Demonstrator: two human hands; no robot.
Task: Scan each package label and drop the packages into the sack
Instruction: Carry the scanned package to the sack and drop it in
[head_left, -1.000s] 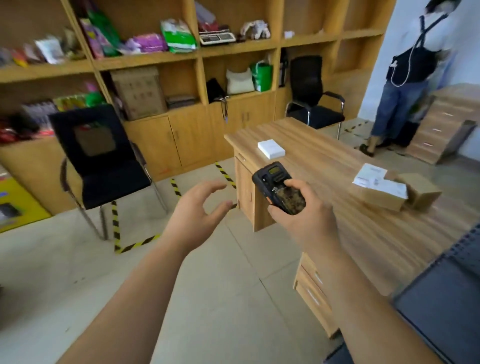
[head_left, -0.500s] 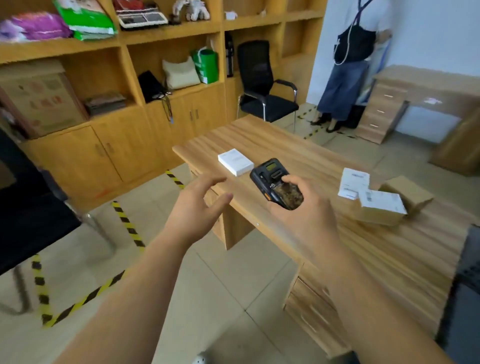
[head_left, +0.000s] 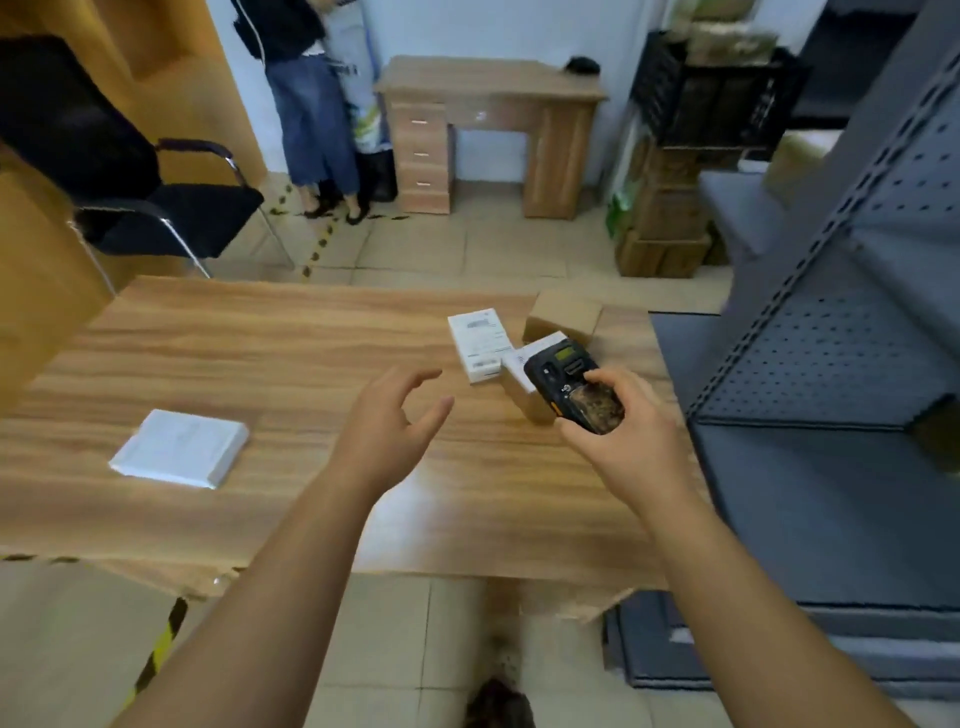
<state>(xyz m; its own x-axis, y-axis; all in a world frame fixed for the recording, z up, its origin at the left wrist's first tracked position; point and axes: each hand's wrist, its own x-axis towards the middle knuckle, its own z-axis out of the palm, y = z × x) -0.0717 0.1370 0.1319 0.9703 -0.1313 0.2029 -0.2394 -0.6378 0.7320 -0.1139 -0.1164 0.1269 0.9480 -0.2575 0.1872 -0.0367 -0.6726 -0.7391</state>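
Note:
My right hand (head_left: 623, 441) grips a black handheld scanner (head_left: 574, 384) above the right part of the wooden table (head_left: 291, 364). Just beyond the scanner lie a white labelled package (head_left: 478, 343), a brown box with a white label (head_left: 524, 382) partly hidden by the scanner, and a plain brown box (head_left: 563, 317). My left hand (head_left: 387, 431) hovers over the table with its fingers spread and loosely bent, holding nothing, a short way left of these packages. A flat white package (head_left: 179, 454) lies alone at the table's left. No sack is in view.
A grey metal shelving unit (head_left: 841, 332) stands close on the right. Behind the table are a black chair (head_left: 171, 213), a small wooden desk (head_left: 488, 130), stacked crates (head_left: 670, 223) and a person standing (head_left: 311, 104). Yellow-black tape (head_left: 156, 649) marks the floor.
The view has swung right and I have come closer to the table, so both hands now hang over its top near the cluster of packages. The scanner stays in my right hand.

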